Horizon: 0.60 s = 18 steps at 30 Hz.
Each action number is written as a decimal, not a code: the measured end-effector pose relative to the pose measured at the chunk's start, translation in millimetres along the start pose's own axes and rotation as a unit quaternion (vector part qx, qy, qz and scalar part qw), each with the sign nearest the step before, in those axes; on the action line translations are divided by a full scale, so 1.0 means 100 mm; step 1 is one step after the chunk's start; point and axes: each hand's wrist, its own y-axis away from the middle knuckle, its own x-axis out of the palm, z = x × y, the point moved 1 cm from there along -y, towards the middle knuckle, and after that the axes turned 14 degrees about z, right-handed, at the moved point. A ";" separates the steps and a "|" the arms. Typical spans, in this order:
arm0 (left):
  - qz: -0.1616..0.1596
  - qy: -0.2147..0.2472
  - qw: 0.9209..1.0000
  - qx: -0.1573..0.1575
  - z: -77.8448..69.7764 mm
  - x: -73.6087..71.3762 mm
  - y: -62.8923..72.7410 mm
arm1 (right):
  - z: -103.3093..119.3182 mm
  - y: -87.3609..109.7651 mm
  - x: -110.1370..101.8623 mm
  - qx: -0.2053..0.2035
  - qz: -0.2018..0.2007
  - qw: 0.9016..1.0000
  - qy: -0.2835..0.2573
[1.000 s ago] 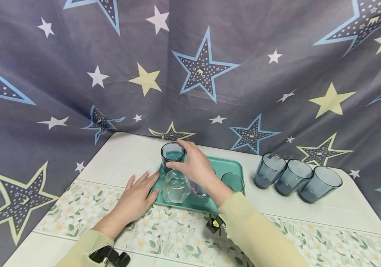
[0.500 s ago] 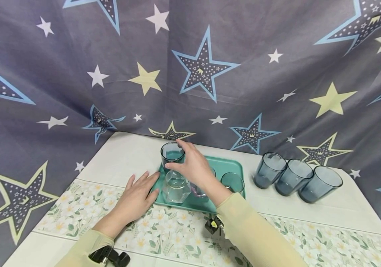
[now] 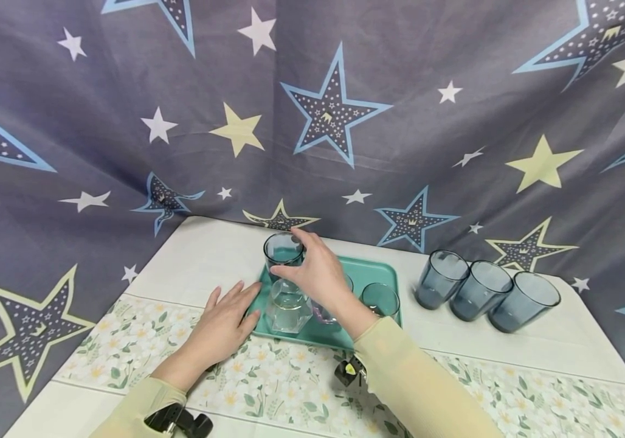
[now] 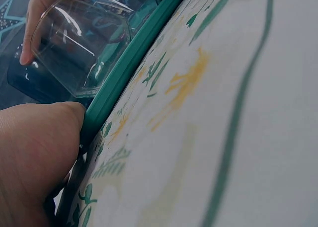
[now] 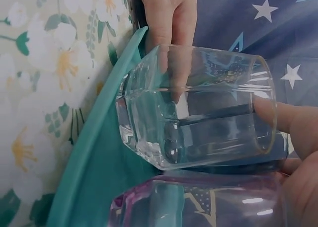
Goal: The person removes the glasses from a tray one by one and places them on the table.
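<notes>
At the tray's back left corner stands a blue drinking glass (image 3: 274, 260), which my right hand (image 3: 320, 274) grips near the rim, thumb in front and fingers on the far side. My left hand (image 3: 224, 325) lies flat beside the green tray (image 3: 375, 269), its fingers stretched out and touching the left edge. In front of the blue glass is a clear faceted glass (image 3: 289, 315). A pink-tinted glass (image 5: 198, 202) stands next to the clear one in the right wrist view; from the head, my right hand partly hides it. One more glass (image 3: 380, 298) occupies the tray's right side.
Right of the tray, three blue glasses (image 3: 481, 291) stand in a close row on the white table (image 3: 208, 243). A floral strip (image 3: 269, 389) crosses the table in front. Behind everything hangs a dark cloth (image 3: 312, 176) with stars.
</notes>
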 end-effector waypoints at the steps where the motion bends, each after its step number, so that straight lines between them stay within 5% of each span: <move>1: 0.000 0.001 1.000 0.000 0.00 0.00 0.00 | 0.00 0.01 -0.01 -0.002 -0.004 1.000 -0.005; 18: -0.001 0.011 1.000 -0.004 0.01 0.03 -0.01 | 0.26 0.49 -0.52 -0.059 -0.080 0.993 -0.061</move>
